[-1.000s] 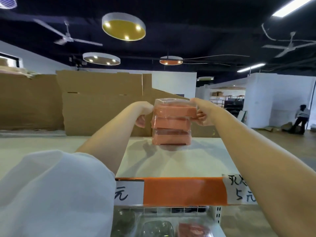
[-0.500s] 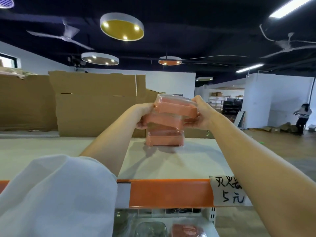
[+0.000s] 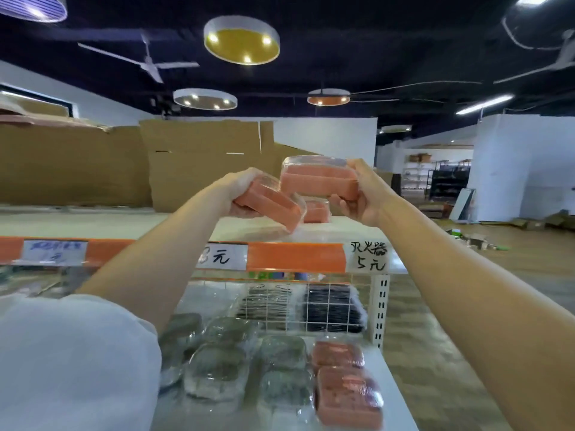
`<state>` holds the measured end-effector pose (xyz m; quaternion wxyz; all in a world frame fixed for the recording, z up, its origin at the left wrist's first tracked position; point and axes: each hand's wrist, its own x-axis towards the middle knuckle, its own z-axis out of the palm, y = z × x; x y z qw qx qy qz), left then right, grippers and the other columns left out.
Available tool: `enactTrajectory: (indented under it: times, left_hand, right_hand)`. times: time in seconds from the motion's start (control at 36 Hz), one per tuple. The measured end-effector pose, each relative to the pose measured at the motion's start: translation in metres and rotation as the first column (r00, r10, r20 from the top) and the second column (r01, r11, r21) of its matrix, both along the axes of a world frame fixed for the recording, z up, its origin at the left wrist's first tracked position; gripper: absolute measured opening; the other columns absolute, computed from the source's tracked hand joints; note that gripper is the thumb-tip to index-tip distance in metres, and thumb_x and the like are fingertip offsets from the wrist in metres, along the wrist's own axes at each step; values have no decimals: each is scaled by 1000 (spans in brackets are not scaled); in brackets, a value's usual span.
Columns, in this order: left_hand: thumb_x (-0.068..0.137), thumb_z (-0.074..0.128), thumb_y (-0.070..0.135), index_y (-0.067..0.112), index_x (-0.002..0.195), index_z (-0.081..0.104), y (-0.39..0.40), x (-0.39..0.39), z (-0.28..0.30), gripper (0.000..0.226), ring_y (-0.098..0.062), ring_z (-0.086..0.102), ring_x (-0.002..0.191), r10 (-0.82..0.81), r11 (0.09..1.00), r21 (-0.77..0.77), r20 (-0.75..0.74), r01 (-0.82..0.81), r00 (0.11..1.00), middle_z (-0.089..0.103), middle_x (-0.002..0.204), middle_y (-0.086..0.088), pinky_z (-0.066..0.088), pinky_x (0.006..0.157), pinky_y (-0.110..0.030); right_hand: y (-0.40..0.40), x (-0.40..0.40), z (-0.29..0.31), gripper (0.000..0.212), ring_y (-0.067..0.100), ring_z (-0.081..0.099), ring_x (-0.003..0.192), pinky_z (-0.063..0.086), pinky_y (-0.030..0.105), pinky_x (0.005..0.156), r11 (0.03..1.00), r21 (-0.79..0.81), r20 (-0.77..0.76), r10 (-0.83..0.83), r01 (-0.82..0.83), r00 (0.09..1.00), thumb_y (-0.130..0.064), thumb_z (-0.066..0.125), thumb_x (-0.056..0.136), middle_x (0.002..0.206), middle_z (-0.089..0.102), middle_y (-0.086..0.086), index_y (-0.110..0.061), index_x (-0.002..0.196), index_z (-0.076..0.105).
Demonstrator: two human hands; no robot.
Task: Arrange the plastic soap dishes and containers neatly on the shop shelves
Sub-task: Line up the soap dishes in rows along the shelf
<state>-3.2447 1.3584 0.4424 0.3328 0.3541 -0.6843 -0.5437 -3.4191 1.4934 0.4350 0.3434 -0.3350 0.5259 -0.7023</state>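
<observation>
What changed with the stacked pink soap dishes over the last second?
The stack has been split. The left hand now holds one wrapped pink soap dish tilted. The right hand holds another higher up. One dish stays on the top shelf. Both hands were gripping the stack before.

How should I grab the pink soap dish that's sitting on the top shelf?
Pinch the pink dish by its two short ends, coming from above. It sits flat, with the held dishes and hands in front of it; its top is the freest part.

Pink soap dish (image 3: pixel 270 203) in L hand (image 3: pixel 241 189); another (image 3: pixel 317 178) in R hand (image 3: pixel 362 199)
</observation>
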Motion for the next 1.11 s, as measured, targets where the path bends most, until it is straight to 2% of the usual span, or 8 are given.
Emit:
enactTrajectory:
  times: [0.19, 0.28, 0.39, 0.47, 0.64, 0.75, 0.97, 1.11]
  left_hand:
    - [88, 59, 32, 7, 98, 55, 52, 57, -18, 27, -27, 61, 81, 111, 994, 21, -154, -109, 982, 60, 91, -14, 52, 42, -26]
    - [90, 58, 28, 9, 89, 52, 72, 77, -21, 20, -25, 59, 76, 134, 991, 27, -203, -131, 970, 59, 87, -13, 52, 42, -25]
    - [91, 57, 29, 8, 107, 51, 87, 107, -30, 27, -23, 60, 80, 157, 987, 65, -259, -145, 953, 59, 101, -14, 52, 43, -27]
    - [91, 59, 29, 7, 102, 53, 100, 132, -41, 25, -24, 61, 81, 115, 992, 77, -237, -100, 965, 60, 103, -16, 52, 42, -26]
    - [94, 56, 29, 12, 96, 54, 122, 170, -81, 17, -24, 63, 88, 3, 996, 87, -240, 19, 971, 62, 103, -13, 59, 66, -29]
    - [92, 58, 31, 7, 101, 56, 124, 194, -115, 26, -25, 64, 89, 6, 995, 95, -112, 5, 994, 63, 99, -13, 58, 77, -36]
    - [93, 57, 35, 7, 105, 62, 118, 211, -175, 31, -23, 66, 87, 35, 983, 183, -25, -30, 999, 66, 103, -15, 58, 59, -27]
    - [94, 57, 35, 2, 109, 59, 107, 208, -203, 36, -22, 66, 83, 16, 971, 240, -19, -11, 1000, 66, 97, -12, 57, 55, -26]
  right_hand:
    - [45, 46, -8, 37, 16, 65, 56, 53, 20, 44, 990, -52, 21, 136, -134, 991, -42, 63, 89, 105, 65, 15, -15, 114, 60]
    - [61, 64, -10, 39, 15, 63, 57, 53, 20, 44, 985, -26, 1, 172, -171, 985, -45, 60, 89, 96, 65, 12, -14, 114, 59]
    - [78, 88, -24, 55, 9, 54, 48, 47, 17, 38, 978, 72, -104, 205, -198, 973, -55, 53, 89, 72, 63, 6, -9, 119, 58]
    - [90, 105, -35, 55, 7, 50, 44, 42, 16, 35, 970, 79, -110, 239, -231, 965, -55, 50, 90, 68, 59, 4, -8, 118, 57]
    - [104, 134, -66, 48, 7, 46, 44, 41, 15, 36, 955, 111, -124, 287, -274, 950, -51, 46, 93, 66, 58, 3, -7, 110, 56]
    - [106, 151, -92, 53, 8, 46, 47, 41, 16, 38, 945, 181, -139, 298, -272, 944, -52, 46, 94, 72, 57, 5, -6, 118, 55]
    - [117, 169, -150, 48, 8, 46, 44, 40, 16, 37, 935, 281, -62, 244, -217, 968, -51, 47, 94, 64, 58, 1, -8, 113, 57]
    - [121, 154, -180, 51, 8, 47, 44, 40, 17, 35, 934, 322, -8, 166, -154, 986, -53, 49, 93, 77, 59, 8, -8, 114, 57]
